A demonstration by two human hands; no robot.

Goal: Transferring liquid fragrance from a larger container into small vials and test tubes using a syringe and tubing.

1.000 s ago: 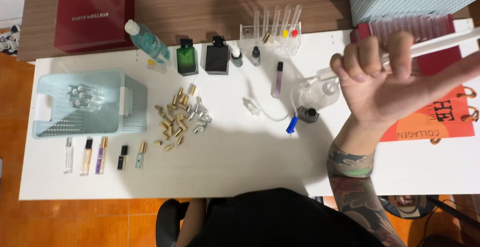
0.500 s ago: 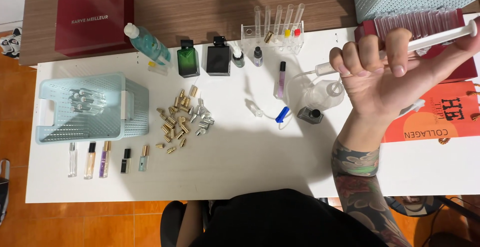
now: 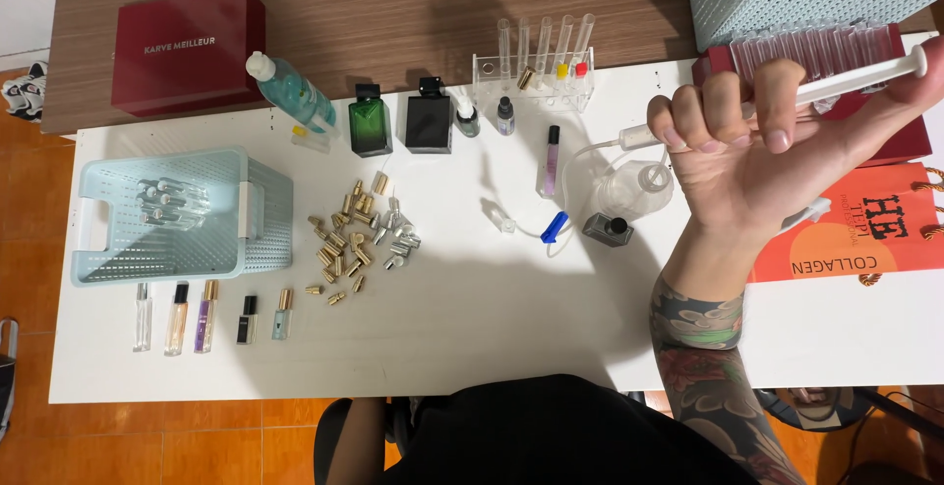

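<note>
overhead, right hand [image 3: 767,155] raised, fingers clamped on clear syringe [image 3: 846,77], left hand unseen

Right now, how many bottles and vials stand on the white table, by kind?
Square bottles: 2
Dropper bottles: 2
Vials in the front row: 5
Tall vial: 1
Total: 10

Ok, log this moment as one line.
right hand: raised, gripping syringe | left hand: out of view | syringe tube runs toward clear bottle | table: caps, vials
</note>
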